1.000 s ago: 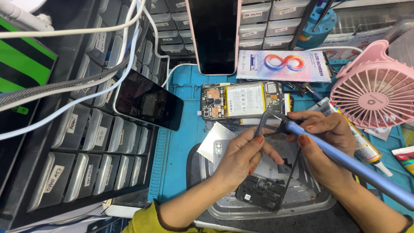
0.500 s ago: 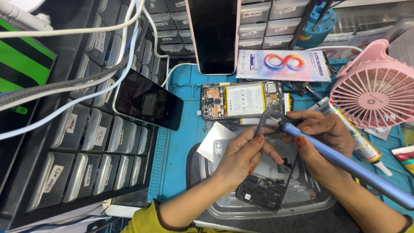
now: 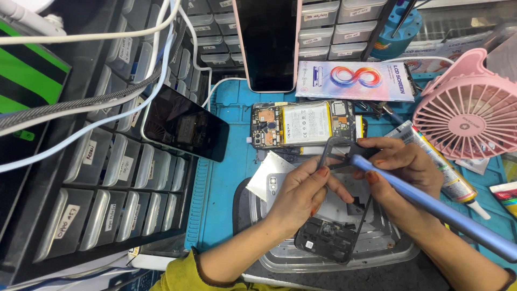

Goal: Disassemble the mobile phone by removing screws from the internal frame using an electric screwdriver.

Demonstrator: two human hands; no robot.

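Observation:
My left hand (image 3: 298, 193) grips the left edge of a black phone middle frame (image 3: 328, 240), which tilts up over a clear plastic tray (image 3: 397, 250). In my right hand (image 3: 401, 171) I hold a long blue tool (image 3: 447, 213) like a pen, its tip resting at the frame's upper edge. An opened phone (image 3: 304, 125) with its battery and circuit boards showing lies on the blue mat (image 3: 229, 178) just beyond the frame. A white card (image 3: 267, 173) lies under my left hand.
A pink desk fan (image 3: 469, 112) stands at the right beside a glue tube (image 3: 451, 177). A dark phone (image 3: 186, 124) leans on black drawer cabinets (image 3: 102, 183) at the left. Another phone (image 3: 267, 43) stands upright at the back. A flat colourful box (image 3: 355, 81) lies behind.
The frame has been tipped up slightly and both hands have shifted a little with it. The blue tool's tip stays at the frame's top edge.

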